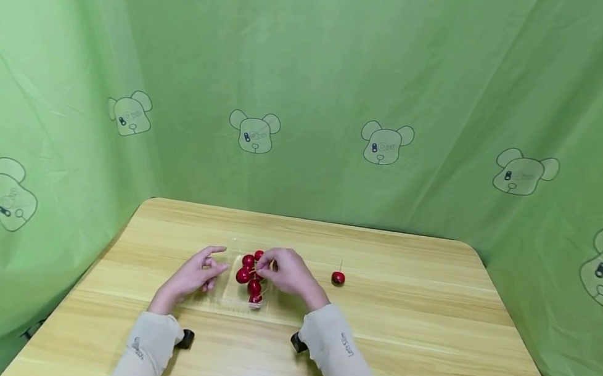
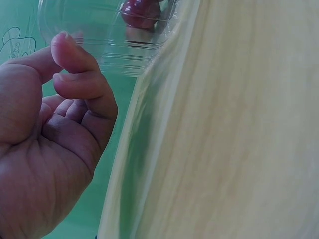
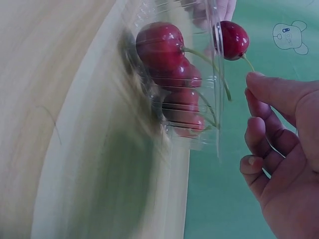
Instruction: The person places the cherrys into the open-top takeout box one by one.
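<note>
A clear plastic box (image 1: pixel 229 294) with several red cherries (image 1: pixel 254 287) inside sits on the table. My right hand (image 1: pixel 287 271) is over the box's right side, thumb and forefinger pinching the thin green stem of one cherry (image 3: pixel 234 41). In the right wrist view this cherry hangs at the box's rim, while other cherries (image 3: pixel 160 46) with stems lie behind the clear wall. My left hand (image 1: pixel 197 273) is at the box's left side, holding nothing. Its fingers are loosely bent, and the fingertips (image 2: pixel 65 42) overlap the box's edge in the left wrist view.
A single cherry (image 1: pixel 338 278) with an upright stem lies on the wooden table (image 1: pixel 403 324), right of my right hand. Green curtains (image 1: pixel 314 171) printed with bear heads hang behind the table and on both sides. A dark band sits at each wrist.
</note>
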A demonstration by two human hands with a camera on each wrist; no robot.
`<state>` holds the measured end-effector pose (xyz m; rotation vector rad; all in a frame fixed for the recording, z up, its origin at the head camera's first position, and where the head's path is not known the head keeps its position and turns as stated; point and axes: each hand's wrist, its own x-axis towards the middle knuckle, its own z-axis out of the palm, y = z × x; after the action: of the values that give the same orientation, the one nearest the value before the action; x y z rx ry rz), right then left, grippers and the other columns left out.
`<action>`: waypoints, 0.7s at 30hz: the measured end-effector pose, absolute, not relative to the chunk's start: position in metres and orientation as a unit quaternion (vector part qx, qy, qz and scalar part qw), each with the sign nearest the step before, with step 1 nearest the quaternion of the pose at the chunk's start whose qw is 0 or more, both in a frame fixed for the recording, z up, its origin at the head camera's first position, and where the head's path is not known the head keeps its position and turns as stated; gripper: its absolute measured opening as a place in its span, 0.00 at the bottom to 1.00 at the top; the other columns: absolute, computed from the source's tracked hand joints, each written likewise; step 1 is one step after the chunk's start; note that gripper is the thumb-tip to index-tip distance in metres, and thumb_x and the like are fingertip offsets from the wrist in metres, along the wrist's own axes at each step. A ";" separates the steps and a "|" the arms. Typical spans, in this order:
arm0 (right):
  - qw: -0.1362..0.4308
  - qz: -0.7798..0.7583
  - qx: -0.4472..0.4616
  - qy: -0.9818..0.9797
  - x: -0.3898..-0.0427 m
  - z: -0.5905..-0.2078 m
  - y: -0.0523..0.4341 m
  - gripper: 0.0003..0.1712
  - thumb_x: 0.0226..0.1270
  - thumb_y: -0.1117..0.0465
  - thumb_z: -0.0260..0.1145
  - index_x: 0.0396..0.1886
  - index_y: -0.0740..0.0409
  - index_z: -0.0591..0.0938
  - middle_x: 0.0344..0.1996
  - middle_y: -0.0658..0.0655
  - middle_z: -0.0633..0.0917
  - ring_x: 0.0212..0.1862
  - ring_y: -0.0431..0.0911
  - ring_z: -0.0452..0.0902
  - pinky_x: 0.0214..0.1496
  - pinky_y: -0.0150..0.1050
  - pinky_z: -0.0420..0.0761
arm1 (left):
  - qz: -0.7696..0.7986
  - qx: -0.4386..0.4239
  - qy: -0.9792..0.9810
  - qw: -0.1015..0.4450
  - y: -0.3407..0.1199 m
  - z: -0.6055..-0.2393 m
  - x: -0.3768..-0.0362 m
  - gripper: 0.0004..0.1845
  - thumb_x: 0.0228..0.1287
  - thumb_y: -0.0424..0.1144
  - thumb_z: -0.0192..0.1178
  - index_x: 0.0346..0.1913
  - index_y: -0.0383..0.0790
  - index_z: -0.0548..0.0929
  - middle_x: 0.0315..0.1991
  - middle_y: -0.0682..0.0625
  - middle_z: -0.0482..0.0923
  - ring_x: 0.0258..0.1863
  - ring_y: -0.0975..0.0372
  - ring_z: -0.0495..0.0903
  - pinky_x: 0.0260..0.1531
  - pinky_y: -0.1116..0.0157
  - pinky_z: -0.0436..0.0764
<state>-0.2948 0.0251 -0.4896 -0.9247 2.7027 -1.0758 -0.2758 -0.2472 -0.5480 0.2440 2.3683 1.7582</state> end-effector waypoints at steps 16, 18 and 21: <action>0.032 -0.337 -0.295 0.894 -0.294 -0.496 0.016 0.03 0.68 0.62 0.73 0.34 0.49 0.89 0.31 0.43 0.86 0.33 0.37 0.77 0.43 0.35 0.80 | 0.590 0.077 0.798 0.096 -0.248 -0.547 -0.275 0.36 0.74 0.40 0.63 0.78 0.35 0.61 0.37 0.36 0.80 0.20 0.64 0.75 0.19 0.70 0.76; 0.027 -0.331 -0.295 0.896 -0.294 -0.497 0.015 0.03 0.68 0.62 0.73 0.34 0.48 0.89 0.30 0.43 0.86 0.33 0.36 0.77 0.44 0.35 0.80 | 0.590 0.078 0.798 0.096 -0.247 -0.546 -0.274 0.36 0.74 0.40 0.63 0.78 0.35 0.61 0.37 0.36 0.80 0.20 0.64 0.75 0.19 0.70 0.76; 0.023 -0.319 -0.294 0.901 -0.294 -0.498 0.014 0.04 0.68 0.61 0.73 0.33 0.48 0.89 0.29 0.42 0.85 0.33 0.36 0.77 0.43 0.35 0.79 | 0.592 0.078 0.796 0.098 -0.247 -0.545 -0.274 0.36 0.74 0.40 0.64 0.78 0.35 0.61 0.37 0.37 0.80 0.20 0.64 0.75 0.19 0.70 0.76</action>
<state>-0.2942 0.0137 -0.4984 -0.9091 2.7888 -0.9889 -0.2744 -0.2469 -0.5451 0.2310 2.3571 1.7524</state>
